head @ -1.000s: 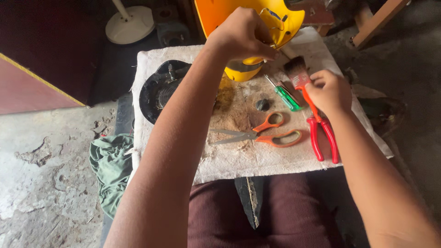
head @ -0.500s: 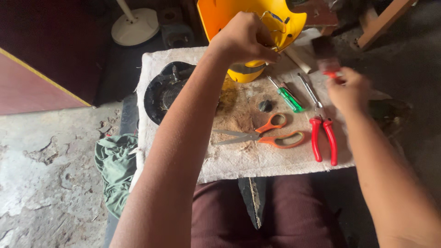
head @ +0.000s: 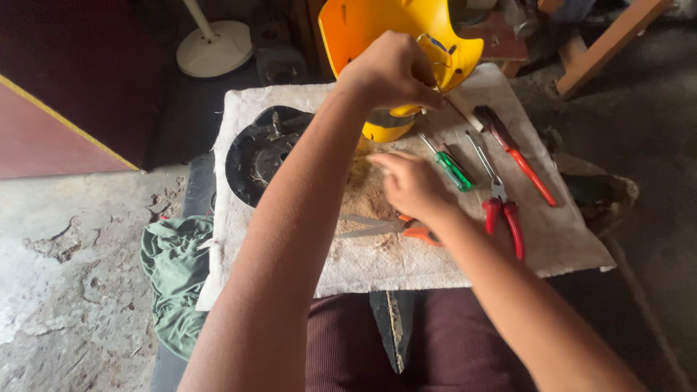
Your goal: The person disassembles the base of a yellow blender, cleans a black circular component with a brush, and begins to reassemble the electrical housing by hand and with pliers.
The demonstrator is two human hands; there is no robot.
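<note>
My left hand [head: 392, 72] grips the lower edge of a yellow plastic shell [head: 377, 29], held tilted above the far side of a white cloth-covered board [head: 566, 247]. A smaller yellow part [head: 385, 129] sits under it. My right hand [head: 410, 185] hovers over the dusty middle of the board with its fingers apart and nothing in it, just above orange-handled scissors [head: 414, 231]. To its right lie a green screwdriver [head: 454, 170], red-handled pliers [head: 502, 210] and a red-handled brush [head: 512, 149].
A black round part [head: 261, 152] rests on the board's left side. A green rag [head: 174, 268] hangs off the left edge over the cracked concrete floor. A white round stand base [head: 214, 47] and a wooden beam [head: 602, 40] stand behind.
My right hand has laid the red-handled brush down on the right of the board and moved left to the middle, over the scissors. The left hand keeps its hold on the yellow shell.
</note>
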